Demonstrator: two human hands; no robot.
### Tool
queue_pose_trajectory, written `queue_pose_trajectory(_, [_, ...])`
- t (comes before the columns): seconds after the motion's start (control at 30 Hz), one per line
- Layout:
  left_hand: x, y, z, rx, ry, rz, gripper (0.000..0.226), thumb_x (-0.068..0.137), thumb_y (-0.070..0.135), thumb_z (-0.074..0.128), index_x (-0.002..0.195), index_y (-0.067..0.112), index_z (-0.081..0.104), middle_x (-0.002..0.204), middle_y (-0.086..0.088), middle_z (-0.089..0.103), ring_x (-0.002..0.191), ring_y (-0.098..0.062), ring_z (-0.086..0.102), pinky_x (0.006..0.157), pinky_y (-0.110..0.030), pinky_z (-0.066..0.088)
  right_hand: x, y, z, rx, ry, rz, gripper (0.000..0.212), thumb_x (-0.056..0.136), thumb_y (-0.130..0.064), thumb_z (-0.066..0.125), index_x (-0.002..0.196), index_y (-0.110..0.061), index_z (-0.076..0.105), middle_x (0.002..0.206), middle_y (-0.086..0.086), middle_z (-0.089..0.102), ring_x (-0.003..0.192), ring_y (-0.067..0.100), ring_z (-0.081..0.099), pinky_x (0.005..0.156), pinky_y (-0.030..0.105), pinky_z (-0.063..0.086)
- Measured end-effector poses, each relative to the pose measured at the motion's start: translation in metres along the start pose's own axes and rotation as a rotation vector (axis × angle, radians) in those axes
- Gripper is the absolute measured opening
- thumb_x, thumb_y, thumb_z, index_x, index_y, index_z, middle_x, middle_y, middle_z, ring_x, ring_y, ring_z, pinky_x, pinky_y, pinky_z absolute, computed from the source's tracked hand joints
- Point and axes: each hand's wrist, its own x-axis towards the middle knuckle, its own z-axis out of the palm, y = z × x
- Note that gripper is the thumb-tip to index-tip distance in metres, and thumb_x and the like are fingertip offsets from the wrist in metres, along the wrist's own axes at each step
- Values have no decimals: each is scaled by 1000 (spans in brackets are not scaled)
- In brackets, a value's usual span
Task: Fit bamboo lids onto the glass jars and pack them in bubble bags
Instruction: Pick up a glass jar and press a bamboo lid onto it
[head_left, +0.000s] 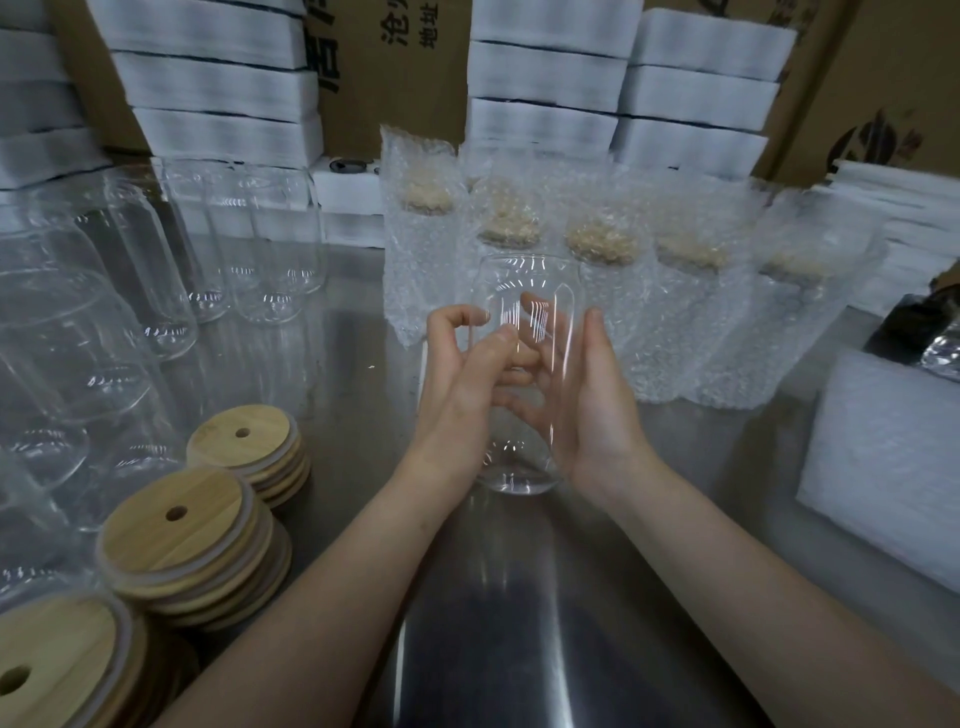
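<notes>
A clear glass jar (524, 395) sits at the centre of the frame, held just above the steel counter (519, 623) between both hands. Its base is toward the viewer, its open mouth points up and away, and it has no lid. The right hand (592, 410) cups the jar's right side. Its fingers wrap round the back, showing through the glass, and the thumb stands up along the edge. The left hand (457, 384) lies against the jar's left side with the thumb on the glass. Its fingers (460, 316) are curled near the top, and I cannot tell whether they grip the jar.

Three stacks of bamboo lids (176, 525), each lid with a small hole, stand at the lower left. Empty jars (156, 270) crowd the left side above them. Behind the hands, from the middle to the right of the frame, is a row of lidded jars in bubble bags (602, 270). Stacked white foam sheets (218, 83) and cardboard boxes (395, 62) fill the top. A white foam pad (883, 457) lies at the right edge.
</notes>
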Motion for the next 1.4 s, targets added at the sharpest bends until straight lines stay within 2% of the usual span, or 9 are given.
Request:
queue_pose_trajectory(0.17, [-2,4,3,207,82,69,53,75,55,52,115,20,56,110,4,57,88,15,55,75,-4,43,-2,0,1,-7,38,22,51,101,-60,15,120,-38,57,116,1,72,111,22,68,96,52,51])
queue_pose_trajectory(0.23, [-5,5,5,304,118,114,66,75,59,51,130,23,53,116,0,54,97,10,56,85,-10,45,-2,0,2,-11,41,15,50,101,-61,15,118,-38,56,116,9,72,107,32,69,92,53,53])
queue_pose_trajectory(0.3, [-9,7,7,286,124,111,64,77,57,55,132,28,44,112,-2,58,96,-6,63,85,-28,54,-3,1,3,-39,88,-22,51,101,-60,16,124,-34,54,108,11,74,101,36,70,85,51,56])
queue_pose_trajectory(0.43, [-13,11,15,263,73,86,81,54,71,61,122,36,35,111,6,54,94,1,58,72,-12,49,-2,5,8,-163,189,-179,42,104,-51,22,119,-30,54,78,1,71,74,21,73,62,33,57])
queue_pose_trajectory(0.57, [-11,10,14,228,134,67,76,44,66,72,109,44,39,108,4,58,99,-9,62,82,-29,54,-5,6,12,-225,216,-214,37,104,-49,25,115,-31,56,80,0,66,77,16,72,60,22,54])
queue_pose_trajectory(0.73, [-11,12,12,183,159,89,66,50,64,71,107,38,50,103,1,68,89,-6,67,68,-10,47,-8,-4,18,-251,217,-195,43,94,-59,26,105,-32,58,86,7,65,93,39,65,76,46,52])
queue_pose_trajectory(1.03, [-12,14,7,113,76,53,61,68,45,78,119,19,56,100,2,73,81,3,70,61,-5,46,-6,-6,4,-227,135,-64,54,103,-53,20,100,-29,68,93,11,60,68,19,56,60,32,42])
queue_pose_trajectory(1.2, [-9,9,5,20,-23,37,56,79,36,67,122,3,53,76,17,72,70,7,65,61,-9,49,-3,-7,-2,-133,127,9,48,103,-47,27,94,-21,66,67,2,51,49,13,46,45,24,35])
queue_pose_trajectory(1.4, [-4,8,1,16,-61,-8,73,73,60,61,134,24,45,98,20,71,98,5,65,81,-14,47,-4,-9,2,-28,68,34,48,103,-46,29,98,-16,67,75,3,67,59,16,59,57,28,50])
